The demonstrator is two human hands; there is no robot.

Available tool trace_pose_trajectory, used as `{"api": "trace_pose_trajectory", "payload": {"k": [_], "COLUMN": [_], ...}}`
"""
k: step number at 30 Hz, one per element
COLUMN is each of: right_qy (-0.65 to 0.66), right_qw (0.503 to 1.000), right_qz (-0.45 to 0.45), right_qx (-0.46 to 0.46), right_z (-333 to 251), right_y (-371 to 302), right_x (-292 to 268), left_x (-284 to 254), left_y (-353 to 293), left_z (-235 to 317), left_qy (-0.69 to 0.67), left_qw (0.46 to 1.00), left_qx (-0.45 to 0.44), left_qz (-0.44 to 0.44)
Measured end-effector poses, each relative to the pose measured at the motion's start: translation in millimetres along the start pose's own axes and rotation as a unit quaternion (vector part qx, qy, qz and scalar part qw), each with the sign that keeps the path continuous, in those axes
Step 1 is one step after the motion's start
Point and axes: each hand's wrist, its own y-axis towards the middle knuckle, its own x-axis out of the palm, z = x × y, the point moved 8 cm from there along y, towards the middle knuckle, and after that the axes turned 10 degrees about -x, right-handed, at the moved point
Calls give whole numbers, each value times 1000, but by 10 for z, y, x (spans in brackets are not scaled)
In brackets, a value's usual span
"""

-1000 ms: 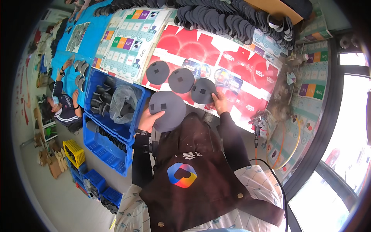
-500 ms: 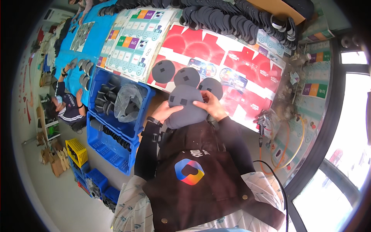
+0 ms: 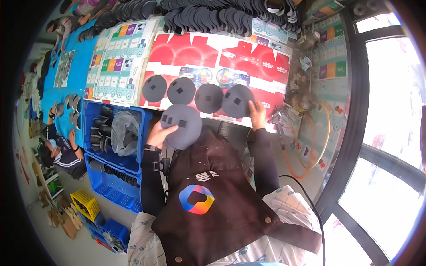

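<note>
My left hand (image 3: pixel 160 134) grips a dark grey round pad (image 3: pixel 186 128) with small black squares on it, thumb on top, in front of the table's near edge. Further right, my right hand (image 3: pixel 258 114) has its fingers on the right edge of another grey pad (image 3: pixel 237 102), thumb over the rim. That pad is at the right end of a row on the red and white printed sheet; whether it rests fully on the sheet is unclear. The row's other pads are a left one (image 3: pixel 154 88), a middle one (image 3: pixel 181 91) and a third (image 3: pixel 209 98), each bearing black squares.
Stacked dark curved pieces (image 3: pixel 199 21) line the table's far side. Left of me stand blue crates (image 3: pixel 144 133), the upper holding dark pieces and a clear plastic bag (image 3: pixel 125 133). A spray gun with an orange hose (image 3: pixel 277 116) hangs right. A co-worker (image 3: pixel 66 153) sits at the blue table.
My hands, together on the grey pads before, have moved apart. The right one has carried a pad to the row's right end; the left keeps one. The view has shifted right.
</note>
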Motion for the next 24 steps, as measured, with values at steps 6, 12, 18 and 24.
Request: {"api": "trace_pose_trajectory", "payload": {"k": [6, 12, 18, 24], "right_qy": [18, -17, -124, -102], "right_qw": [994, 989, 983, 978], "right_qz": [-91, -130, -135, -177], "right_qx": [51, 62, 19, -31], "right_z": [456, 522, 412, -437], "right_y": [142, 278, 349, -216], "right_x": [-324, -183, -180, 721], "left_x": [-240, -140, 44, 74], "left_y": [-154, -207, -258, -165], "left_z": [-221, -281, -186, 1], "left_qy": [-12, -21, -20, -49], "left_qw": [998, 998, 998, 998], "left_qx": [-19, -26, -6, 13], "left_qz": [52, 62, 53, 47]}}
